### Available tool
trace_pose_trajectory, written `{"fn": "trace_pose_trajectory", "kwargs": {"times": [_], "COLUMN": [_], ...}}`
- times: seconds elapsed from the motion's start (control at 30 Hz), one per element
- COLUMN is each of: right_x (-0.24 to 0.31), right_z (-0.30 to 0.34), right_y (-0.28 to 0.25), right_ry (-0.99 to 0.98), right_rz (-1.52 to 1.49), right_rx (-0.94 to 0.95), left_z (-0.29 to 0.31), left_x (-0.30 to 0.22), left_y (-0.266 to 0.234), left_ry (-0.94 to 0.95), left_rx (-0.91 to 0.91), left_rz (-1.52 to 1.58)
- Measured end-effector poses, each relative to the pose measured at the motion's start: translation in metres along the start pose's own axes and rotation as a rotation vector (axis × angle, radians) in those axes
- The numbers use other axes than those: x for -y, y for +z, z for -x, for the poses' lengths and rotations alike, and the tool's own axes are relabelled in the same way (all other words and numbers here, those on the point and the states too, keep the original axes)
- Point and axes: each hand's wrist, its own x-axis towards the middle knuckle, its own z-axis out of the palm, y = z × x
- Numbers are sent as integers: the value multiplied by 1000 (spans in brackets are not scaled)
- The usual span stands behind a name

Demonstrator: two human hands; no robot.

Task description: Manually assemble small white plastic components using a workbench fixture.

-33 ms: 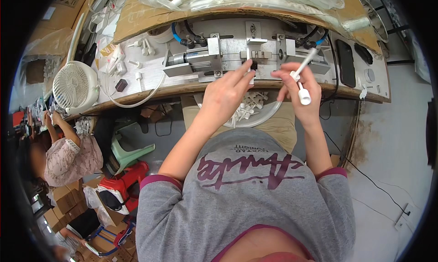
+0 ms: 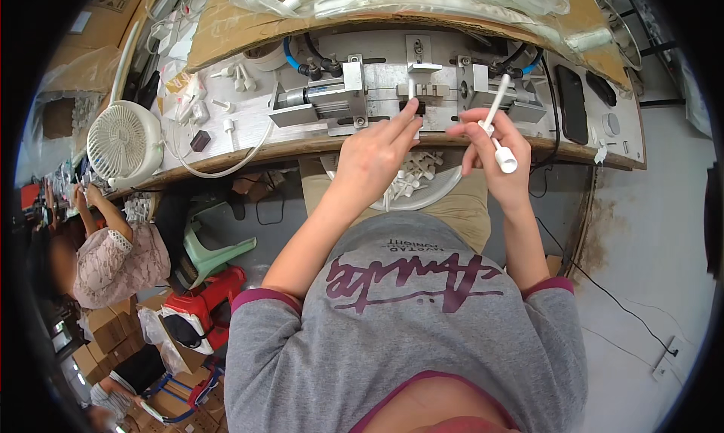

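My left hand (image 2: 375,153) reaches over the front of a metal clamping fixture (image 2: 434,92) with its fingers stretched forward. Its fingertips touch or nearly touch a slim white rod (image 2: 412,88) standing in the fixture's middle; the thumb is mostly hidden. To the right, my right hand (image 2: 498,148) is closed around a white plastic stem with a cup-shaped end (image 2: 505,160). The stem's thin end points up and away, the cup toward me. Below my hands, a clear round tub (image 2: 450,187) in my lap holds many similar white plastic parts (image 2: 411,178).
Metal cylinders (image 2: 317,101) with blue hoses flank the fixture. A small white fan (image 2: 124,143) stands at the bench's left, a black phone (image 2: 571,105) at its right. Cardboard (image 2: 249,41) with bagged parts lies behind. Another person (image 2: 121,260) works at far left, beside a green stool (image 2: 215,244).
In my right hand the white stem has tipped a little more upright, its thin end shifting left. My left hand stays nearly where it was.
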Motion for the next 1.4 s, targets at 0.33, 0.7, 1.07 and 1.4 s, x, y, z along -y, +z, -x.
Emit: {"fn": "trace_pose_trajectory", "kwargs": {"times": [0.33,0.7,1.07,1.4], "right_x": [11,12,13,23], "right_z": [3,-2,-7,-2], "right_y": [0,10,-15,-10], "right_ry": [191,236,-241,-250], "right_rz": [-12,146,-223,-252], "right_rx": [108,329,349,100], "left_z": [-15,-16,-5,-17], "left_x": [7,-19,0,7], "left_y": [3,-7,-3,3], "left_ry": [-8,9,45,-3], "left_rx": [120,-54,-22,81], "left_rz": [-158,336,-90,-148]}}
